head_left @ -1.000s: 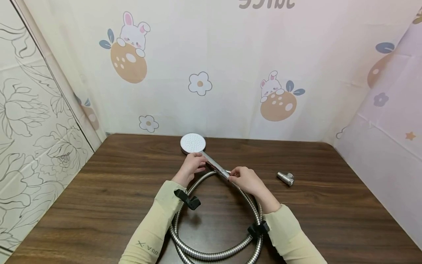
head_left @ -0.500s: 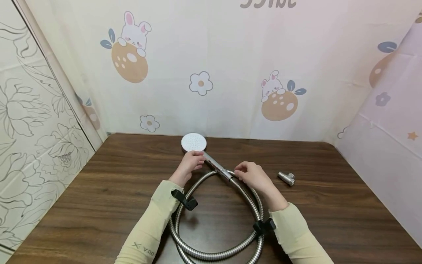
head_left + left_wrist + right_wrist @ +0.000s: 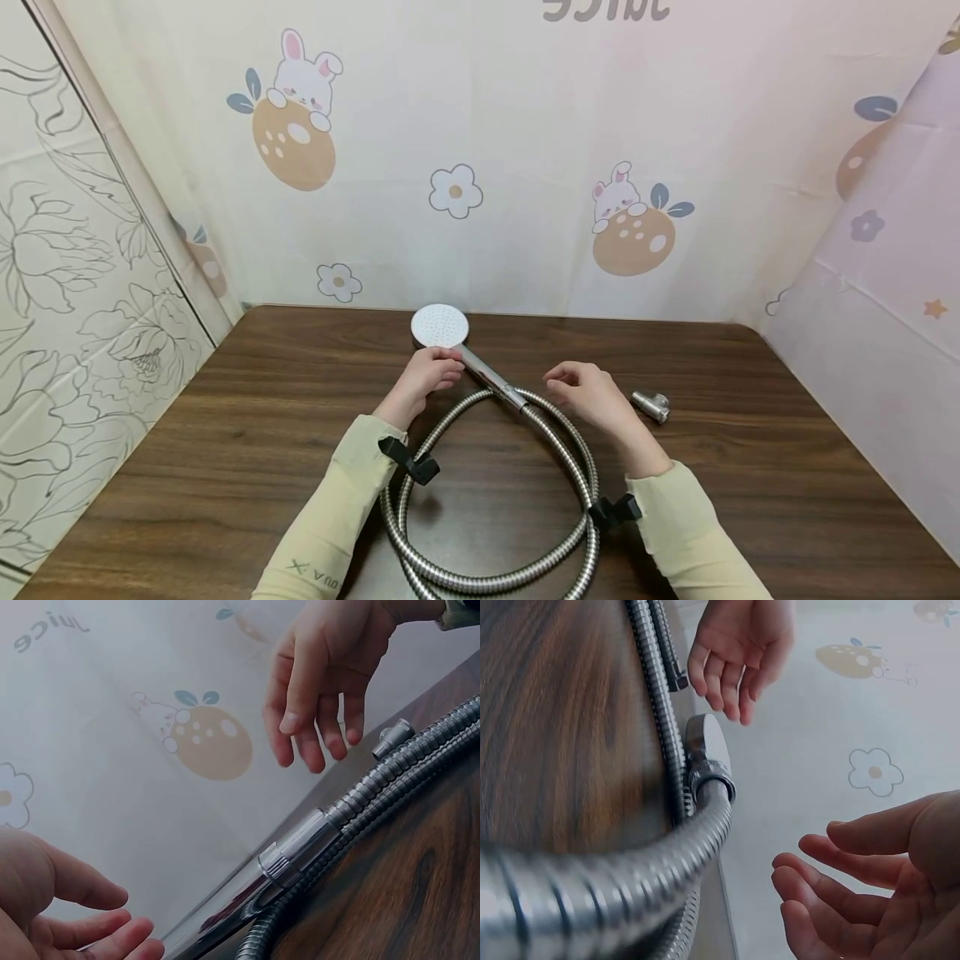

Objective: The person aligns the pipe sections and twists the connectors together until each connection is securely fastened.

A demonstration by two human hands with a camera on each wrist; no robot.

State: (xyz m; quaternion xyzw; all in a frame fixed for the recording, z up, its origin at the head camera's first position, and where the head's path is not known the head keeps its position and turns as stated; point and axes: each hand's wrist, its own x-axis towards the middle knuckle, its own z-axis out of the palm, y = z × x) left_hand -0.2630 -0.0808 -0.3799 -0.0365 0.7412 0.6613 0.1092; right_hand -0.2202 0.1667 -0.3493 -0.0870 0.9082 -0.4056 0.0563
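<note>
A hand shower with a white round face and chrome handle lies on the wooden table, its end joined to a coiled metal hose. The left hand is just left of the handle near the shower's head, fingers loosely bent and holding nothing. To the right of the joint, the right hand hovers with relaxed fingers and nothing in them. In the left wrist view the chrome joint between handle and hose shows between both hands. The right wrist view has the hose passing close in front.
A small metal valve fitting lies on the brown table, right of the right hand. A printed cloth hangs along the table's back edge. Black straps with cameras sit on both wrists.
The right hand has let go of the joint between handle and hose and moved right. The left hand has drawn slightly left, away from the handle. The shower and hose have stayed in place.
</note>
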